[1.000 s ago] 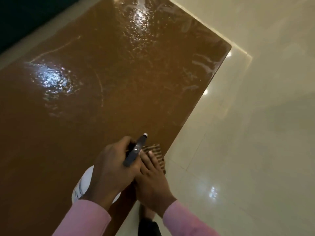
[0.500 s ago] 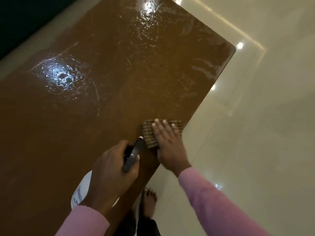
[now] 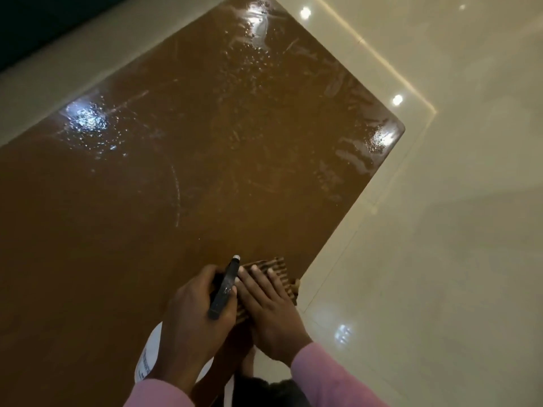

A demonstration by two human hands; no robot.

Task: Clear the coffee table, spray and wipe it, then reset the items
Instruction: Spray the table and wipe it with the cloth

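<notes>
Wiping stroke, return phase. Right hand laid flat, fingers straight, pressing the striped cloth onto the coffee table. Drawn back from its reach of half a second ago, farther out along the table edge, to lie once more against the left hand, as one second ago. Left hand curled tight round the neck of the spray bottle, dark nozzle pointing ahead of the knuckles, white body below the wrist. Cloth under and just ahead of the right fingertips, at the table edge, one corner seemingly over it. Well ahead of both grips: droplets and smear marks unwiped across the far half. By judgement: one out-and-back pass done, wiping early, resetting not yet begun. Count: two hands, one bottle, one cloth, one table.
</notes>
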